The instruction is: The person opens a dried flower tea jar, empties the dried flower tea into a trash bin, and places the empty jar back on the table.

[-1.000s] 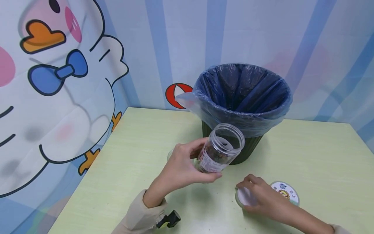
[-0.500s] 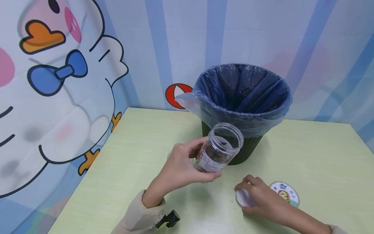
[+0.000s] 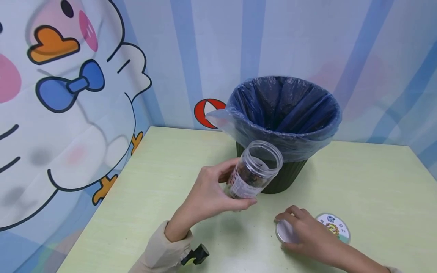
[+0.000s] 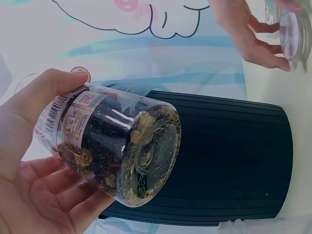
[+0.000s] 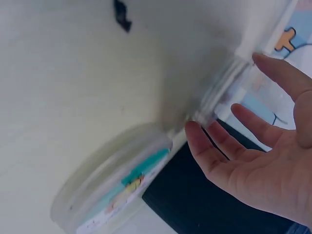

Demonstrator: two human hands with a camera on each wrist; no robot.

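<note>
In the head view, my left hand (image 3: 208, 191) holds a clear, lidless plastic jar (image 3: 244, 187), tilted with its mouth up and to the right. The left wrist view shows dark bits and yellowish dried flowers inside the jar (image 4: 105, 141), behind a printed label. Lower right, my right hand (image 3: 310, 233) grips a round, pale, silvery-rimmed lid (image 3: 286, 232) by its edge, at the table. The right wrist view has this lid (image 5: 224, 85) edge-on and blurred, between thumb and fingers. Just beyond the right hand sits a round white piece with a cartoon print (image 3: 332, 225).
Behind the jar stands a dark bin (image 3: 285, 176) lined with a blue plastic bag (image 3: 283, 138). A pale green-yellow table (image 3: 164, 163) meets a cartoon-printed backdrop (image 3: 218, 45). Part of another clear plastic thing (image 4: 258, 226) shows at the bottom of the left wrist view.
The left hand and jar have shifted slightly left and up. The right hand stays almost in place on the lid, whose tilt changes a little.
</note>
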